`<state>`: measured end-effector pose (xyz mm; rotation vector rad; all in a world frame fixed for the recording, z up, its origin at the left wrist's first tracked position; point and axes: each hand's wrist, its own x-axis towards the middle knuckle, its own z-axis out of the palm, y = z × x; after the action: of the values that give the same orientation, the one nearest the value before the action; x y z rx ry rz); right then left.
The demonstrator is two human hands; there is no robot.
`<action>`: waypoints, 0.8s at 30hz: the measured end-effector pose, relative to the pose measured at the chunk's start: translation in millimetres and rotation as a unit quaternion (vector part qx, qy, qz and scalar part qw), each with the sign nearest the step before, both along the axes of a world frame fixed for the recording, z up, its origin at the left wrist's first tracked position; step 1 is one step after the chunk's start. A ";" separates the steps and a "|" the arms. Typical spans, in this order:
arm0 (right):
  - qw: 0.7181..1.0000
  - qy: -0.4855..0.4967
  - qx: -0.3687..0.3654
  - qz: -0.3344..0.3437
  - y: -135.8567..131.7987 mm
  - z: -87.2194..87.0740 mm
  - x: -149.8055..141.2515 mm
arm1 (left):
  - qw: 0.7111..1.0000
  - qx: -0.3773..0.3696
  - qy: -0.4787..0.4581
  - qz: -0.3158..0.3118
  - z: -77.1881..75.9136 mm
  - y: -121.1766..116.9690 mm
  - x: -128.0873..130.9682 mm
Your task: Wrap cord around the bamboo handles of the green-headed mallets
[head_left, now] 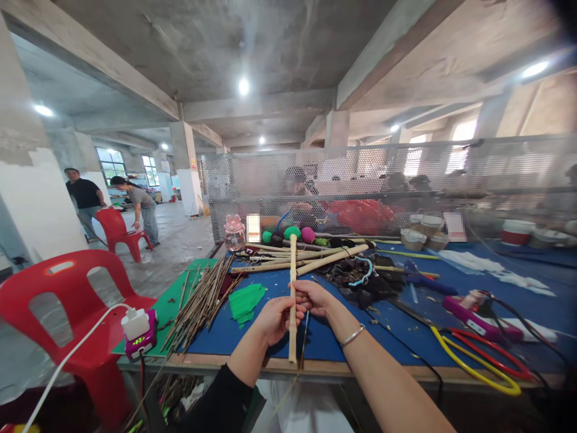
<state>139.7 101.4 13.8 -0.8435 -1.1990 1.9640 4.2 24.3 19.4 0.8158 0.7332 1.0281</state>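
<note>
Both hands share one pale, knotted stick point(293, 328) held upright in the view over the near edge of the blue-topped table point(270, 343); the left hand point(276, 319) grips it lower, the right hand point(313, 297), with a bangle point(353, 335) on its wrist, pinches it just above; a bundle of thin brown twigs point(201, 300) lies to the left, beside a green scrap point(246, 302); thicker poles point(336, 260) cross behind, near balls of green and pink point(308, 234); yellow-handled and red-handled tools point(473, 367) lie at the right; a red chair point(76, 300) stands at the left.
</note>
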 end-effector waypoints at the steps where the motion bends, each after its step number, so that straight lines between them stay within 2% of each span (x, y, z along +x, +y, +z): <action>1: 1.000 -0.005 0.005 -0.001 0.2 -0.8 -0.3 | 1.000 -0.001 0.011 0.006 -1.1 0.6 0.7; 3: 1.000 -0.021 0.014 0.000 1.3 -3.1 -0.8 | 0.997 0.027 0.057 0.054 -5.4 2.8 2.5; 6: 0.999 -0.043 0.021 0.011 2.9 -5.2 -0.5 | 0.974 0.112 0.141 0.140 -14.0 7.7 4.2; 8: 0.999 -0.040 0.021 0.020 2.6 -4.5 0.1 | 0.960 0.144 0.178 0.162 -18.6 10.9 4.3; 14: 0.998 -0.025 0.010 0.052 -2.3 3.0 1.1 | 0.937 0.128 0.232 0.229 -26.1 18.6 3.8; 24: 0.994 -0.079 0.063 0.048 -2.3 -2.3 -0.7 | 0.939 0.148 0.257 0.177 -21.3 17.7 0.3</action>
<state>139.0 99.1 11.5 -0.9037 -1.4634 1.9015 4.5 41.9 -1.9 1.2698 1.2213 1.2823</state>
